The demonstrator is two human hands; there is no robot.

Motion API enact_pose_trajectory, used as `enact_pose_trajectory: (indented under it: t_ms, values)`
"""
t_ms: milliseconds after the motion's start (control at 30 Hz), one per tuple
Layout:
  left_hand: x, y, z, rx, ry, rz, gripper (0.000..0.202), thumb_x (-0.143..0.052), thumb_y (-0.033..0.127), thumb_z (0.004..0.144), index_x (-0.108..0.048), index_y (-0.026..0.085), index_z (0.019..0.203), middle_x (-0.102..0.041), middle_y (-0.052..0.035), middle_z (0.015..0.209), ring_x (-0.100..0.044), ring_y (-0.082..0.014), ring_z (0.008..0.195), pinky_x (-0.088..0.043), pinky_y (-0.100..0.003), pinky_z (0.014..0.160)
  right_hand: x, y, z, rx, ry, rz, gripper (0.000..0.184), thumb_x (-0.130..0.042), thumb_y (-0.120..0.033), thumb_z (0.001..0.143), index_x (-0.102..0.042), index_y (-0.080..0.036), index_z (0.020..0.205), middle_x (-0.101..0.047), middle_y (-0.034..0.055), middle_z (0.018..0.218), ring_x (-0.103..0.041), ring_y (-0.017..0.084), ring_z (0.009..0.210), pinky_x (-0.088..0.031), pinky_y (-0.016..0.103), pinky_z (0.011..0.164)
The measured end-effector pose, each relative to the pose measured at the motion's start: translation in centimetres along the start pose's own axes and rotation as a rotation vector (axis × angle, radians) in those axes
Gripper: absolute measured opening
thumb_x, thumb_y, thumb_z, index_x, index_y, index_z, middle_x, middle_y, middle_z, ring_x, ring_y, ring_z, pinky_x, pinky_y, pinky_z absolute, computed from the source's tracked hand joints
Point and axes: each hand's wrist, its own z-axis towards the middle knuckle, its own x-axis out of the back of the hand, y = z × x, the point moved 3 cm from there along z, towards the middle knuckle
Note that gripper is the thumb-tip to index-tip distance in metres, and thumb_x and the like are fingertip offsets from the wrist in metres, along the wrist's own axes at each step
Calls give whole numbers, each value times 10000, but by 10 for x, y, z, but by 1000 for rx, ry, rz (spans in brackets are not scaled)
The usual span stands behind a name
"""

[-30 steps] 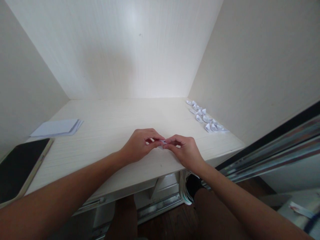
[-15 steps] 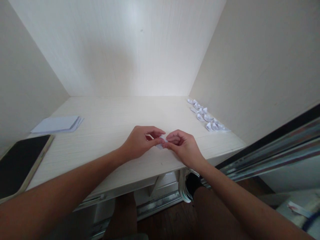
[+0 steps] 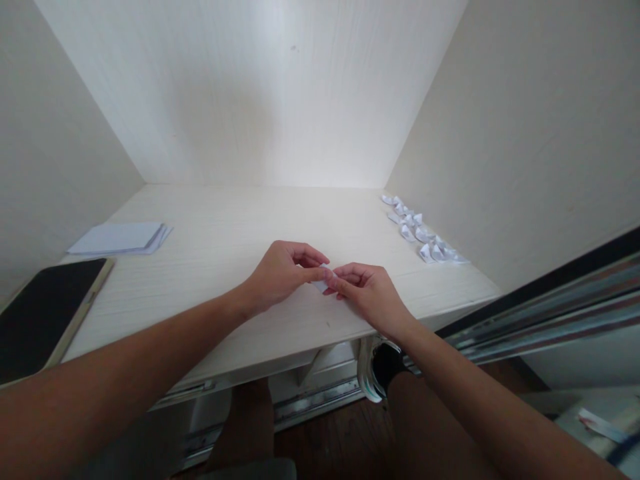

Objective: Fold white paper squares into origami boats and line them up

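Observation:
Between my two hands is a small folded piece of white paper [image 3: 320, 285], held just above the front part of the white desk [image 3: 240, 220]. My left hand [image 3: 293, 270] pinches its left side between thumb and fingers. From the right, my right hand [image 3: 363, 285] grips the same paper, its thumb pressed close to the left thumb. Most of the paper is hidden behind my fingers, so its exact shape cannot be made out. Along the right side of the desk sit several small folded paper boats [image 3: 420, 233], grouped in a loose line.
A stack of white paper sheets [image 3: 120, 238] lies at the left of the desk. Nearer to me is a dark-screened tablet or phone [image 3: 50, 310] with a light case. Walls enclose the back and sides. A metal-tracked sliding door edge [image 3: 550, 313] stands at the right.
My fingers have shifted on the paper, and the thumbs are now closer together over it. The view has moved slightly; the other things lie as before.

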Motion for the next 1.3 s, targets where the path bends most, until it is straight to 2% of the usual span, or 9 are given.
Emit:
enact_pose_trajectory:
  t_ms: [267,400,533,733,867,967,1067,1200,1300]
  values:
    - [3,-2,3,-40,20,61,267,-882,322,642,-789,152,825,-776,-43,723,-687,-161,652,-530,-282,636,-1,-6,-1,-18,-16,-118,407,-789,-580,775,-782,-173,786,-774,49,700,-591,111,538,-449,227,514]
    - [2,-6,3,-16,-26,78,271,-862,346,688,-809,160,877,-790,-50,770,-688,-163,683,-515,-280,649,0,-1,-1,-11,6,-149,434,-752,-600,808,-782,-167,797,-765,49,695,-496,88,479,-381,222,466]
    - [1,-9,3,12,-74,106,233,-822,361,740,-819,169,873,-793,-53,782,-687,-171,699,-505,-278,640,-1,2,-1,3,18,-180,465,-724,-629,818,-778,-167,820,-757,50,694,-483,95,469,-351,229,442]
    - [0,-4,3,-77,-89,250,190,-758,353,790,-792,165,798,-787,-58,774,-691,-182,708,-523,-291,659,0,-2,0,54,63,-283,471,-718,-622,825,-734,-179,667,-589,-15,483,-398,100,437,-300,249,456]
    - [1,-1,3,-105,-64,284,174,-761,338,781,-771,167,752,-771,-44,760,-679,-168,675,-523,-278,643,-1,-4,1,111,112,-339,444,-730,-591,824,-724,-189,635,-662,13,573,-486,126,517,-355,266,531]
    - [1,2,3,-140,2,324,165,-756,329,786,-767,169,746,-764,-35,759,-660,-153,644,-516,-272,631,-3,-2,3,136,139,-346,418,-670,-575,875,-733,-196,710,-710,30,645,-574,156,575,-406,279,579]
    - [2,4,3,-154,44,330,155,-743,317,797,-771,170,755,-767,-38,775,-664,-156,677,-513,-275,653,-4,1,3,151,143,-366,333,-654,-480,896,-727,-201,731,-717,29,661,-617,174,621,-434,289,627]
    - [1,2,4,-119,-9,295,181,-731,340,802,-774,169,764,-765,-39,751,-664,-168,699,-499,-281,654,-1,0,1,165,147,-421,275,-654,-327,879,-681,-204,635,-683,12,615,-585,164,616,-421,293,652]
    - [0,0,4,-99,-33,286,212,-728,367,804,-765,169,738,-740,-33,681,-637,-164,654,-481,-278,614,0,-2,1,165,120,-440,286,-661,-313,873,-670,-198,611,-667,6,596,-568,156,602,-417,285,636]
